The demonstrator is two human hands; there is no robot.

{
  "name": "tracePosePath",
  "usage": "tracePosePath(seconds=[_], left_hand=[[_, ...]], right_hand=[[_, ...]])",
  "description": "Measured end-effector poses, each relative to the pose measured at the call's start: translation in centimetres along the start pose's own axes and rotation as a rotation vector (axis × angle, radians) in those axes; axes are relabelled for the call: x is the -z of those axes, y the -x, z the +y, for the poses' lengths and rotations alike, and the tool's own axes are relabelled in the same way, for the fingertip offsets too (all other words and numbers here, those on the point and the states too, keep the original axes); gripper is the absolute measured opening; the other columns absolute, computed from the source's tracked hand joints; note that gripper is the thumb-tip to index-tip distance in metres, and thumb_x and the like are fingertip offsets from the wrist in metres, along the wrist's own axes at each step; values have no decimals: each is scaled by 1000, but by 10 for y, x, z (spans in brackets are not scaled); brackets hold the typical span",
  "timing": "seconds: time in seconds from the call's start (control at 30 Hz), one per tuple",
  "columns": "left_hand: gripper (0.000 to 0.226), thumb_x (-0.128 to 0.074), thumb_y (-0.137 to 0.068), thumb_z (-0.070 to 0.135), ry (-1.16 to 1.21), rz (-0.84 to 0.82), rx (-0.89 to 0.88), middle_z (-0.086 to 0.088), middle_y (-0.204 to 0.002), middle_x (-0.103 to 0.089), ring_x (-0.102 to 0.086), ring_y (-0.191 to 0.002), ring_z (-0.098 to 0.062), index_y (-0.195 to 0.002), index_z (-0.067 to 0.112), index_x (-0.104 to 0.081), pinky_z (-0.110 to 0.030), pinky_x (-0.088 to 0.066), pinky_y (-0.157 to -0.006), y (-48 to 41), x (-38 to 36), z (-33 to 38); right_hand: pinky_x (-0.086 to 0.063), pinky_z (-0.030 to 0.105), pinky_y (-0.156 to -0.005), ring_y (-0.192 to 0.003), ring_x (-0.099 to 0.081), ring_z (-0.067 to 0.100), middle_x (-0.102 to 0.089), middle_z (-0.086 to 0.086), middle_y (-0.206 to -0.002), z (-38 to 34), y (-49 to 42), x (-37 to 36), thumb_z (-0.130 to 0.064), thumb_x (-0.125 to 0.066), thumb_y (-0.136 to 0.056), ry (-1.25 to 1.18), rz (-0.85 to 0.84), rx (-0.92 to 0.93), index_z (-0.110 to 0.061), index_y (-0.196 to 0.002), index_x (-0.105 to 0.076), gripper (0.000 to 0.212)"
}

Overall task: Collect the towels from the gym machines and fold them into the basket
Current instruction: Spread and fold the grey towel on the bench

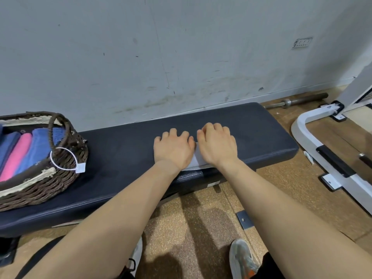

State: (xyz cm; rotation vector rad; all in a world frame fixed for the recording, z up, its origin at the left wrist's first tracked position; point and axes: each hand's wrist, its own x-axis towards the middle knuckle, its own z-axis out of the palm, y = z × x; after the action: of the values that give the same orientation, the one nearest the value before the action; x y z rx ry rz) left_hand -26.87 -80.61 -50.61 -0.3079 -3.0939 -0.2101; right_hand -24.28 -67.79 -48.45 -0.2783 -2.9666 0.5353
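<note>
Arms outstretched, the left hand (173, 151) and right hand (217, 147) lie palm-down, fingers curled gripping the white towel (196, 163).

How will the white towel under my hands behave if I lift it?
Likely floppy: the towel lies thin and flat on the bench, so its fold may fall open unless supported. Probably light, since your left hand and right hand nearly cover it.

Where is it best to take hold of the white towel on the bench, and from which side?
Take the towel by its left and right sides, from above, both at once. It lies flat and appears folded at the near edge of the bench, so clamping both sides should keep the fold together.
</note>
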Motion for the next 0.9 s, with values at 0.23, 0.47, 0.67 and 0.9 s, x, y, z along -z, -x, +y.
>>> tracePosePath(seconds=[0.23, 0.47, 0.67, 0.9], left_hand=[[48, -22, -101, 49, 51, 33, -5, -7, -147, -44, -35, -139, -27, -128, 31, -57, -46, -29, -110, -5, -10, -7], [49, -20, -103, 47, 55, 16, -20, -9, -162, -23, -12, -151, -30, -147, 34, -37, -55, -14, -118, -5, -16, -9], [53, -13, -103, 45, -45, -66, -20, -11, -164, -15, -10, -152, -32, -154, 33, -20, -55, -12, -119, -9, -14, -8], [55, -14, -103, 42, -29, -88, -13, -7, -165, -12, -8, -152, -30, -156, 27, -17, -54, -12, -121, -18, -17, -4]], right_hand=[[-34, 46, -103, -130, -39, 28, -43, -1, -148, 16, -3, -28, -51, -22, -103, 137, -21, 31, -35, -137, -48, 46], [-29, 49, -108, -135, -36, 31, -38, 3, -154, 17, -7, -31, -49, -17, -102, 240, -41, 37, -34, -148, -38, 52], [-30, 51, -108, -131, -41, 33, -43, 6, -150, 13, -8, -34, -47, -19, -102, 297, -52, 37, -28, -144, -44, 52], [-16, 56, -119, -139, -33, 34, -36, 6, -157, 21, -14, -41, -48, -18, -100, 251, -57, 41, -31, -149, -38, 55]])
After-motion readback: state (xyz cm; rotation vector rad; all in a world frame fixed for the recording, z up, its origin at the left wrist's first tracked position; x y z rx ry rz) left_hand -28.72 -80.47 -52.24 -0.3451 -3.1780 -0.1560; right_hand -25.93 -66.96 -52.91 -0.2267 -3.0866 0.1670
